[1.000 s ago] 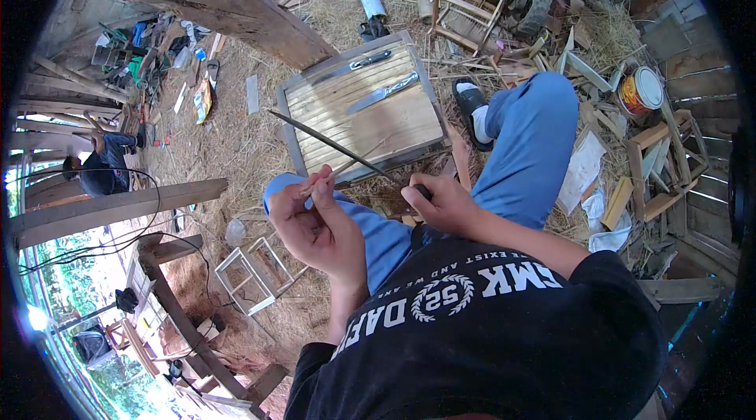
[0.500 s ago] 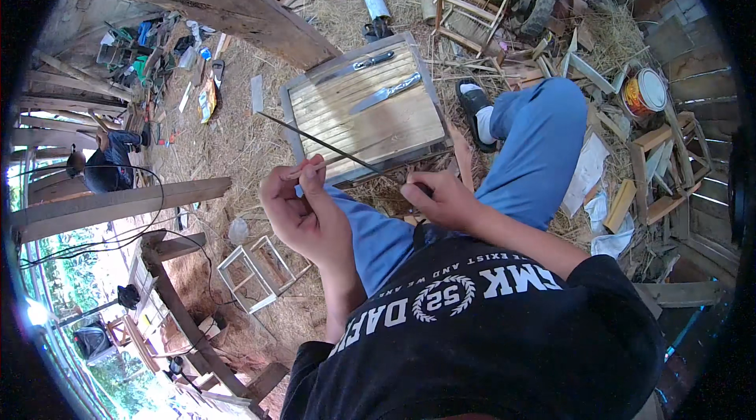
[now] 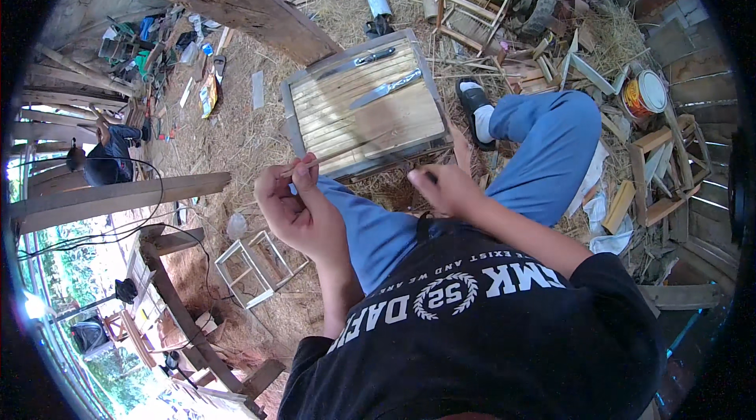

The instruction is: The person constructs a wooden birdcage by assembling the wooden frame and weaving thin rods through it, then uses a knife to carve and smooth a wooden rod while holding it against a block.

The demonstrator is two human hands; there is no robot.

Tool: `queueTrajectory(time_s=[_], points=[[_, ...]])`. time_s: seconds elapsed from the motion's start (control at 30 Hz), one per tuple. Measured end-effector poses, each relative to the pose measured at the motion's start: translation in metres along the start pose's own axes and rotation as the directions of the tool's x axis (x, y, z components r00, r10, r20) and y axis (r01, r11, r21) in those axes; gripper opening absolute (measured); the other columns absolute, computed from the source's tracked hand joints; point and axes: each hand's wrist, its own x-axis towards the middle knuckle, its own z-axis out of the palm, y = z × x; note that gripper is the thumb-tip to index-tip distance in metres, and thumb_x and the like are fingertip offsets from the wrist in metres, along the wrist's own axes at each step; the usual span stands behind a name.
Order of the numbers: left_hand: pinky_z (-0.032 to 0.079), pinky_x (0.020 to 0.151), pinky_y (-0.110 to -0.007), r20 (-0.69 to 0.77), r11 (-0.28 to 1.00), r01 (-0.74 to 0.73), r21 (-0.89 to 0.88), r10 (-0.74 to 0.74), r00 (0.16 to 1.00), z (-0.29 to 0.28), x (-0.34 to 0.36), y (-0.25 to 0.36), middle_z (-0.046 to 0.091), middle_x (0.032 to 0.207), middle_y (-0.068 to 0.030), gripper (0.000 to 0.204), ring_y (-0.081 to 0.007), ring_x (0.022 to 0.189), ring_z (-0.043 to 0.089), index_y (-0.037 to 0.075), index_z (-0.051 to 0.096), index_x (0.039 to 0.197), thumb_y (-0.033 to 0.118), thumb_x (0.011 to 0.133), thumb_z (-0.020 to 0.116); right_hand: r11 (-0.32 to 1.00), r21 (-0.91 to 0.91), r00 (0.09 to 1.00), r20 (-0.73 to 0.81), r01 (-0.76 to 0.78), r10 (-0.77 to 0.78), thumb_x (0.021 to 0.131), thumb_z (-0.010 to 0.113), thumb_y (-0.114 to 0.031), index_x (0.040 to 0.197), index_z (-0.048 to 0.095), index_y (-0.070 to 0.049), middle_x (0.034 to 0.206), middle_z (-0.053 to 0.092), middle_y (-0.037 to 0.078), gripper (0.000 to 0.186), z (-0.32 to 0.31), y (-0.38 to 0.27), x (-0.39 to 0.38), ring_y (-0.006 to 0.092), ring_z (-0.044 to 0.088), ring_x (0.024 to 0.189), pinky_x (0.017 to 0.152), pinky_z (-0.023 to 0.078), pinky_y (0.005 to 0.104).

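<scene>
My left hand point(image 3: 299, 203) is closed in a pinch on a thin, pale wooden stick point(image 3: 346, 154), which slants up to the right over a framed slatted board point(image 3: 429, 129). Close to the board's near right corner, my right hand point(image 3: 447, 190) is wrapped round the dark handle point(image 3: 430, 177) of a long, thin tool. Motion blurs the tool's length, so its kind cannot be made out. On the board lie a black-handled knife point(image 3: 373, 57) and, nearer to me, a second knife point(image 3: 386, 88) with a broad, shiny blade. My hands are apart.
A heavy wooden beam point(image 3: 228, 7) slants past the board's far left corner. My bent leg point(image 3: 543, 152) is to its right. Straw and wood scraps cover the ground. A paint bucket point(image 3: 644, 95) stands at right; another person point(image 3: 106, 156) works at far left.
The long dark tool, which stretched leftward from my right hand across the board, no longer shows there. The pale stick now shows above my left hand. My right hand has shifted slightly right.
</scene>
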Motion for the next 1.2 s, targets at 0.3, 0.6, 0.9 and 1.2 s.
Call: queueTrajectory(time_s=[0.3, 0.6, 0.9, 1.2], points=[[0.063, 0.089, -0.032, 0.066, 0.999, 0.039, -0.021, -0.038, 0.997, 0.007, 0.006, 0.008, 0.066, 0.106, -0.0158, 0.017, -0.0192, 0.101, 0.070, -0.004, 0.049, 0.120, -0.003, 0.104, 0.055, 0.997, -0.038, 0.998, -0.007, 0.061, -0.061, 0.103, 0.055, -0.052, 0.093, 0.074, -0.001, 0.084, 0.071, 0.027, 0.056, -0.027, -0.029, -0.022, 0.0451, 0.070, 0.083, 0.079, 0.053, 0.0489], [0.062, 0.089, -0.031, 0.072, 0.999, 0.045, -0.029, -0.043, 0.996, 0.007, 0.002, 0.007, 0.065, 0.107, -0.0155, 0.016, -0.0203, 0.102, 0.071, -0.004, 0.049, 0.120, -0.003, 0.104, 0.055, 0.977, -0.044, 0.977, 0.037, -0.211, 0.212, 0.104, 0.051, -0.056, 0.100, 0.075, 0.000, 0.090, 0.074, 0.026, 0.061, -0.019, -0.002, -0.010, 0.0442, 0.071, 0.091, 0.084, 0.053, 0.0516], [0.063, 0.090, -0.034, 0.045, 0.998, 0.059, -0.021, -0.058, 0.997, 0.003, 0.002, 0.004, 0.065, 0.107, -0.0152, 0.017, -0.0208, 0.103, 0.071, -0.004, 0.048, 0.121, -0.003, 0.104, 0.054, 0.923, -0.112, 0.927, 0.033, -0.368, 0.373, 0.103, 0.049, -0.058, 0.088, 0.074, 0.000, 0.088, 0.072, 0.027, 0.065, -0.025, 0.034, -0.007, 0.0446, 0.071, 0.088, 0.081, 0.054, 0.0501], [0.064, 0.083, -0.034, -0.033, 0.997, 0.075, -0.016, -0.076, 0.997, 0.006, 0.010, -0.001, 0.066, 0.104, -0.0132, 0.017, -0.0212, 0.098, 0.072, -0.001, 0.051, 0.119, -0.001, 0.104, 0.058, 0.993, -0.025, 0.991, 0.073, -0.111, 0.113, 0.103, 0.053, -0.056, 0.096, 0.074, 0.001, 0.089, 0.071, 0.029, 0.061, -0.022, -0.018, -0.024, 0.0444, 0.071, 0.089, 0.083, 0.054, 0.0493]])
